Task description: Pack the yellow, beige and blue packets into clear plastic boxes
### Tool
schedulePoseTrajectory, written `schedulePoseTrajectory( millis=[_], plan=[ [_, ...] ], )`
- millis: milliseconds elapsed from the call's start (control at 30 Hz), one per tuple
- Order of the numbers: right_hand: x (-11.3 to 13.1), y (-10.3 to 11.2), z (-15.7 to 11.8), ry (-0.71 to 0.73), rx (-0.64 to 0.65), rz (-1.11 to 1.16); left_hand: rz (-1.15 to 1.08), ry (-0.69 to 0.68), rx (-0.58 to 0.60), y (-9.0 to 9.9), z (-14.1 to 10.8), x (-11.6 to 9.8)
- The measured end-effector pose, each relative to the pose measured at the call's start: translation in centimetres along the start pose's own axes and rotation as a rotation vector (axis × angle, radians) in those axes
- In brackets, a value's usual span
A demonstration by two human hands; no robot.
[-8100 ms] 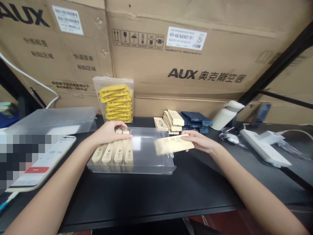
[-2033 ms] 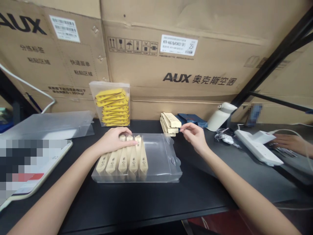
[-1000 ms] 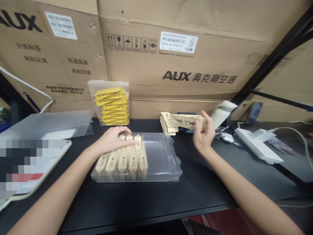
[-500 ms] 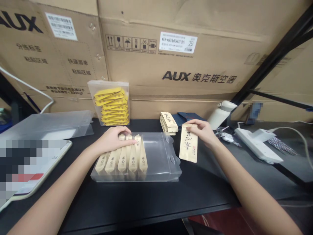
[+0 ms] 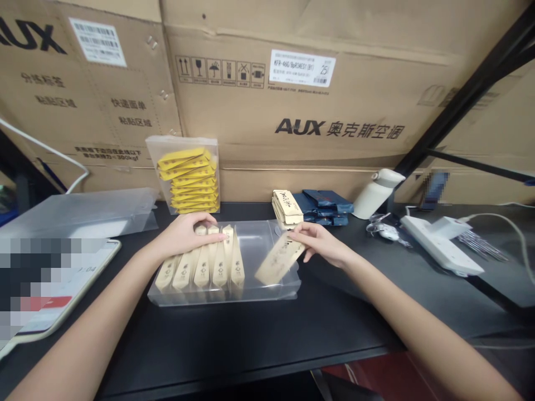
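A clear plastic box (image 5: 267, 292) lies in front of me, with several cream packets (image 5: 203, 273) standing in a slanted row in its left part. My left hand (image 5: 186, 236) curls round the tops of these packets, its thumb across them and its other fingers partly hidden behind. Between the thumb and fingers of my right hand (image 5: 320, 242) is a single cream packet (image 5: 278, 262), held by its upper end. It is tilted over the right part of the box and slightly blurred. Just behind it sits a stack of cream packets (image 5: 288, 206).
Behind the box, a clear box of yellow packets (image 5: 192, 181) stands upright. Dark blue packets (image 5: 328, 206), a white bottle (image 5: 378, 192) and a power strip (image 5: 443, 245) are to the right. A tablet (image 5: 79, 284) and a clear plastic case (image 5: 83, 211) lie left.
My right hand has moved left, bringing its packet from beside the box to over its right part and tilting it. The blue packets are now less covered. My left hand stays on the row.
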State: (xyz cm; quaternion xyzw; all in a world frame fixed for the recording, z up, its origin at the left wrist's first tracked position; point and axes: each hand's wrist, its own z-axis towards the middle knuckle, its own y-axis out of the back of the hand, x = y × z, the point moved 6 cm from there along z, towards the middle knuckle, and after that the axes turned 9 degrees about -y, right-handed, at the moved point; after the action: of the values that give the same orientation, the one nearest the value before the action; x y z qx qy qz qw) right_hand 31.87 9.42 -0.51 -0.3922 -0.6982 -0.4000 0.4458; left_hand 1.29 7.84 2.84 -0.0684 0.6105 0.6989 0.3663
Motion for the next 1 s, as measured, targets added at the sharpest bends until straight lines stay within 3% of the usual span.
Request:
schedulePoseTrajectory(
  millis=[167,333,500,767,1000],
  plan=[
    [0.2,-0.2,-0.5,-0.044,0.155,0.024,0.004,-0.006,0.001,0.1,0.0,-0.1],
    [0.1,0.3,-0.3,-0.004,0.178,-0.016,0.007,-0.003,-0.002,0.1,0.0,0.0],
    [-0.2,-0.7,0.1,0.07,0.244,-0.029,0.009,0.004,-0.003,0.0,0.0,0.0],
    [0.0,-0.7,0.2,0.127,0.241,-0.037,0.004,-0.012,-0.01,0.1,0.0,-0.3],
    [-0.2,-2.8,-0.9,0.095,0.455,-0.103,0.007,-0.024,0.002,0.0,0.0,-0.2]
  ],
)
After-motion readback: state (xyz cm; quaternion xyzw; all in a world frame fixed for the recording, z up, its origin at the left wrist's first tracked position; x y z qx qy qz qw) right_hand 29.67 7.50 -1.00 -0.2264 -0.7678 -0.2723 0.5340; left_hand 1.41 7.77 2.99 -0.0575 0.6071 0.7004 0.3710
